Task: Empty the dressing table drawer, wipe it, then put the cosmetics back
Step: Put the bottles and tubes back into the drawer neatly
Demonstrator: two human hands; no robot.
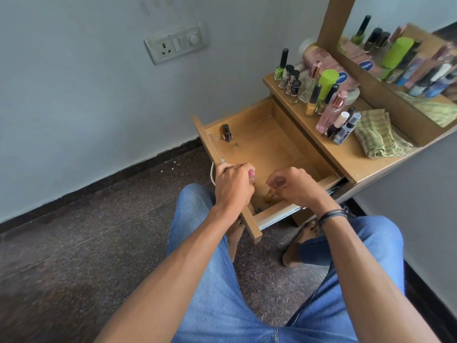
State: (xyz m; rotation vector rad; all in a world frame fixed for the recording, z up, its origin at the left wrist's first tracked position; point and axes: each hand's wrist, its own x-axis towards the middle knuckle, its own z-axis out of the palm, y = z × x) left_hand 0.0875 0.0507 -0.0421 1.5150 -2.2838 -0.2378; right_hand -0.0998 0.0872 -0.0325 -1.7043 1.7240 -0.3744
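Note:
The wooden drawer (269, 144) is pulled out and nearly bare. A dark nail polish bottle (227, 133) stands upright in its far left corner. My left hand (233, 185) rests on the drawer's front panel with fingers curled around a small pink-capped item (251, 173). My right hand (294, 185) is inside the near end of the drawer, pinching a small amber bottle (269, 195) that is partly hidden by my fingers. Several cosmetics (319, 90) stand on the dressing table top (346, 154).
A folded green cloth (378, 134) lies on the table top beside the bottles. A mirror (408, 58) stands behind them. A wall socket (176, 44) is on the left wall. My knees in blue jeans and bare feet (299, 243) are below the drawer.

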